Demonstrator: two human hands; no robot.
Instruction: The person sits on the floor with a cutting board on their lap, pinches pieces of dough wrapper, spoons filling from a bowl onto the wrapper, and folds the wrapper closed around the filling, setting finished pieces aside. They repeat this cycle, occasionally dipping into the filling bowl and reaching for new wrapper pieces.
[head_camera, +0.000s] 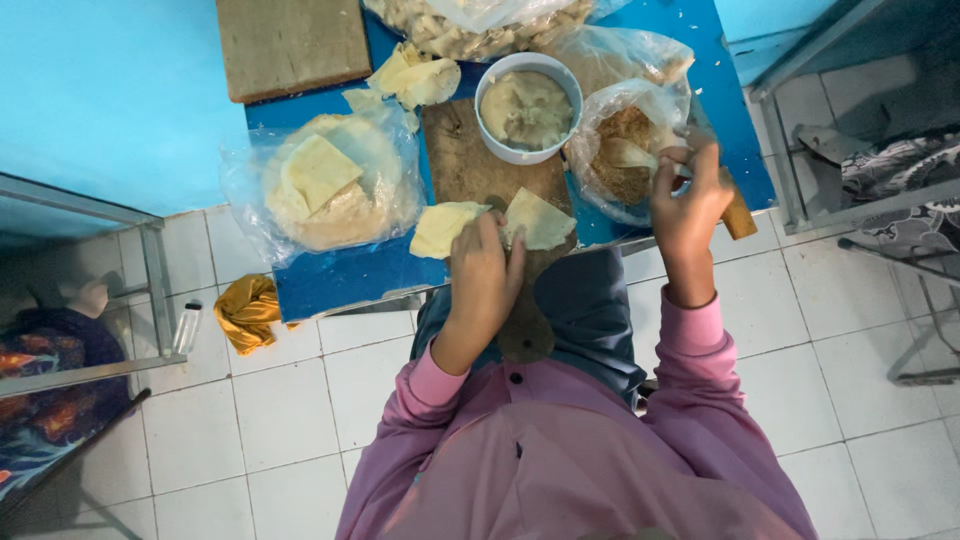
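The step in hand looks like filling thin dough sheets. The left hand sits at the middle of the frame, its grip closed loosely on a pale yellow dough sheet that lies on the lower edge of a dark wooden board. A second sheet lies just beside it to the left, touching the hand. The right hand, right of centre, has its fingers pinched together at the mouth of a clear bag of brown crumbly stuff; whether the grip holds a pinch of it or only the plastic I cannot tell.

By my judgement the sheet is ready and not yet filled, so the next move calls for bringing filling over to it while the left hand keeps it flat.

A white bowl of pale paste stands on the board just above the sheet. At the left of the blue table a stack of sheets rests on a clear plastic bag. Loose dough scraps lie near the top, beside a second wooden board at upper left, and another bag of pale pieces reaches the top edge.

The table stands against a bright blue wall on a white tiled floor. A yellow cloth lies on the floor at the table's lower left corner, with a small clear bottle near it. Metal frames stand at both sides of the frame.
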